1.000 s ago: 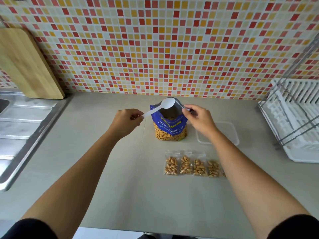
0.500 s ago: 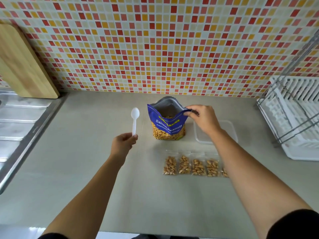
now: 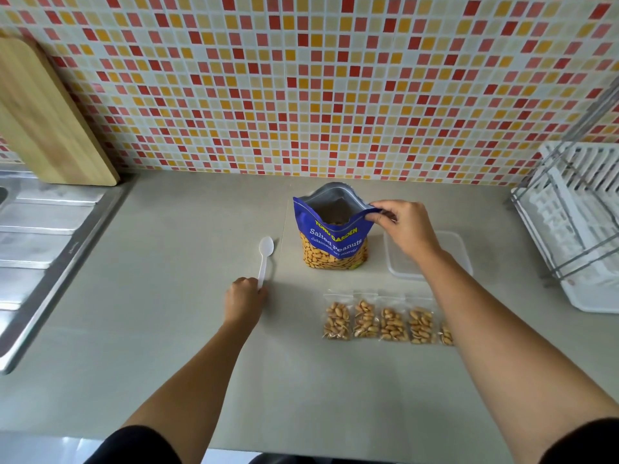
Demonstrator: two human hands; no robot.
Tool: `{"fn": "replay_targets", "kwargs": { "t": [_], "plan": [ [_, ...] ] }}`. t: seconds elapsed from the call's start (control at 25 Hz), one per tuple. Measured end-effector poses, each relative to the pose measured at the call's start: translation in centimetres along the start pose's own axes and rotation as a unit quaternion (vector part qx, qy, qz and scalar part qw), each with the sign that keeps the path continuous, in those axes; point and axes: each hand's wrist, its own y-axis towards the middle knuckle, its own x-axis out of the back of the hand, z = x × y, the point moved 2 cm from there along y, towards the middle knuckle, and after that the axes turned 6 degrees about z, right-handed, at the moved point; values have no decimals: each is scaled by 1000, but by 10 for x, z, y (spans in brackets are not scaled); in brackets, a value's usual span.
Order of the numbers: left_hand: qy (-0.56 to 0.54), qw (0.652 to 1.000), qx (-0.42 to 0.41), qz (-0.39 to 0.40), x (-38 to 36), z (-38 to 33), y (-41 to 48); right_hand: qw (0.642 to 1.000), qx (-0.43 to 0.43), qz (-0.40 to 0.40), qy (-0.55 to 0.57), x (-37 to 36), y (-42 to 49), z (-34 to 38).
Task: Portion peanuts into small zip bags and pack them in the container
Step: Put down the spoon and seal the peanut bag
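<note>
"Peanuts first: where is the big pack?"

"The blue Salted Peanuts pouch [image 3: 331, 239] stands upright on the grey countertop [image 3: 160, 296], near the mosaic-tiled wall [image 3: 301, 78]. Its mouth gapes and the silver lining shows."

"Who has hold of it?"

"The right hand [image 3: 402, 229] does. Its thumb and fingers pinch the right corner of the pouch's open top."

"And the left hand?"

"The left hand [image 3: 244, 299] is curled round the near end of a white plastic spoon [image 3: 265, 256], just left of the pouch. The spoon's bowl points away toward the wall. Whether the spoon lies on the countertop or is just above it, I cannot tell."

"What about the portions?"

"The small zip bags [image 3: 385, 321] of peanuts lie side by side in a row on the countertop, nearer the person than the pouch. Four show fully, and a fifth is half hidden by the right forearm."

"Where is the container?"

"The clear plastic container [image 3: 464, 252] sits just right of the pouch, partly behind the right wrist."

"Anything round the edges?"

"A white dish rack [image 3: 576, 222] is at far right. A wooden cutting board [image 3: 43, 122] leans on the wall at left, above a steel sink drainboard [image 3: 37, 236]."
</note>
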Motion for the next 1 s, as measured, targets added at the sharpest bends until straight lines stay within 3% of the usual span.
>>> {"fn": "replay_targets", "kwargs": {
  "t": [0.28,0.8,0.92,1.0],
  "plan": [
    [67,998,10,5,-5,2,0,1000,3,1,-6,-1,-2,0],
    [97,995,-2,36,-6,-4,12,1000,2,15,-17,1,-5,5],
    [29,999,-7,-23,13,-19,7,1000,1,18,-19,1,-4,6],
    [-75,987,-91,-111,43,-47,8,1000,0,21,-21,3,-3,6]
  ]
}}
